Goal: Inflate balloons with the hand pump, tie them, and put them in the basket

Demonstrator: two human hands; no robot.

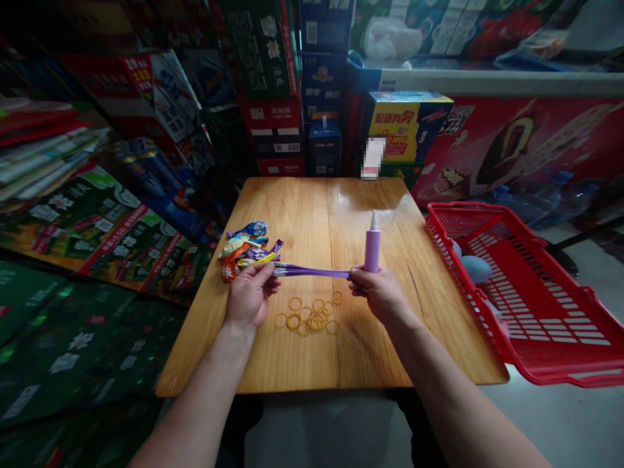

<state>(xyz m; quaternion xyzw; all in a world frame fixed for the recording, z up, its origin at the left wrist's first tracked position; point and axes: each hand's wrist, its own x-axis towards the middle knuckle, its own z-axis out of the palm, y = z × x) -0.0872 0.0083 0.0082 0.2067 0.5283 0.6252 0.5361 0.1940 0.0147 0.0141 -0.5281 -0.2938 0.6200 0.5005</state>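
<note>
Pinched closed at thumb and fingers, both my left hand [251, 294] and my right hand [379, 287] have hold of a purple balloon [316, 270], one at each end. It is pulled out long and thin between them, nearly level, above the wooden table [370, 351]; whitish print shows beside my left fingertips, and the other end runs in under my right thumb. Right behind my right hand a purple bottle [372, 252] with a tapered, pale nozzle points upward; I cannot tell whether my hand touches it. Just beyond my left hand lies a loose pile of limp balloons [251, 248] in blue, orange, yellow, cream and purple. Nearer to me than the stretched balloon, yellow rubber bands [314, 318] lie scattered flat on the wood, some overlapping. Off the table's right side is a red basket [539, 318] with slotted walls, with a rounded blue object [476, 269] inside near its left wall. Past the far edge, a yellow and blue carton [402, 130] sits among stacked boxes [277, 127].
</note>
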